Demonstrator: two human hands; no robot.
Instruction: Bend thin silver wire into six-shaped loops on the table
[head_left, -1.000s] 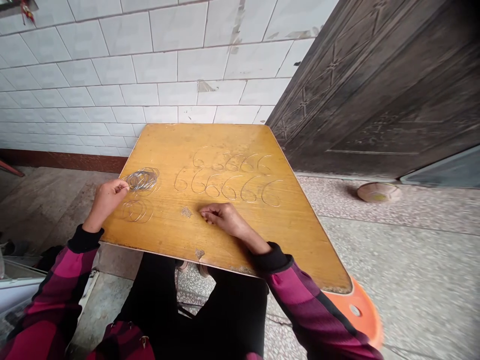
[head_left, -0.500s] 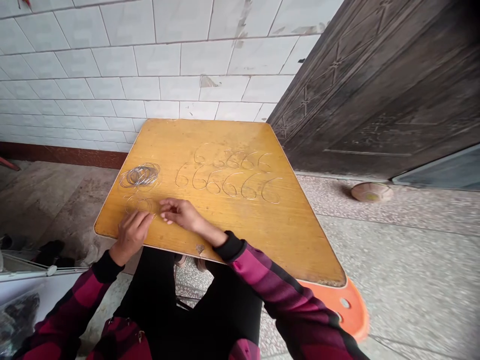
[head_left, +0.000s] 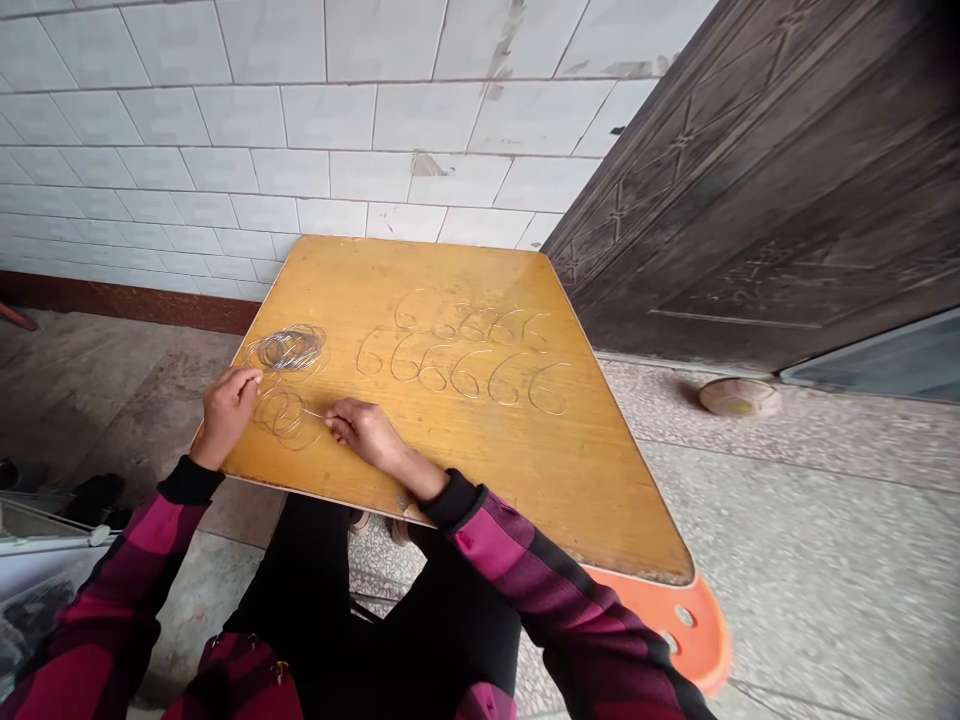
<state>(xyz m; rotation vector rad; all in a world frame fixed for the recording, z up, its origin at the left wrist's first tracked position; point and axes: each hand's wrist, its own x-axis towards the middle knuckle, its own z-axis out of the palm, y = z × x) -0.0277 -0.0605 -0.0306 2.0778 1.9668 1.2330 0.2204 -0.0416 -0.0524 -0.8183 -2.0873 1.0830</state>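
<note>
1. Left grip [head_left: 227, 415] narrow, fingers drawn together at the near edge of a coil of thin silver wire [head_left: 289, 348]; whether it pinches a strand is too fine to tell.
2. Right grip [head_left: 364, 432] curled and narrow, a few fingertips from the left grip, with one straight wire strand [head_left: 311, 410] running from a looser wire tangle [head_left: 281, 420] to its fingertips; a firm hold cannot be confirmed.
3. Risk: a hard tug on that strand could snag the tangle, kink the soft wire or drag the nearby coil out of place.
4. Risk: a sleeve or wrist sweeping the board could disturb the two rows of wire sixes [head_left: 461, 365], which appear to lie loose and unfixed.
5. Risk: the tangle sits near the left edge of the worktop [head_left: 450, 480], where a careless pull could send loops over onto the concrete floor [head_left: 127, 400].
6. The worktop is honey-yellow, scratched wood veneer with chipped patches. The wire is hair-thin and springy-looking, bent into open curls.
7. A pink-and-black plaid sleeve [head_left: 510, 560] crosses the near edge, above an orange plastic stool [head_left: 694, 640].
</note>
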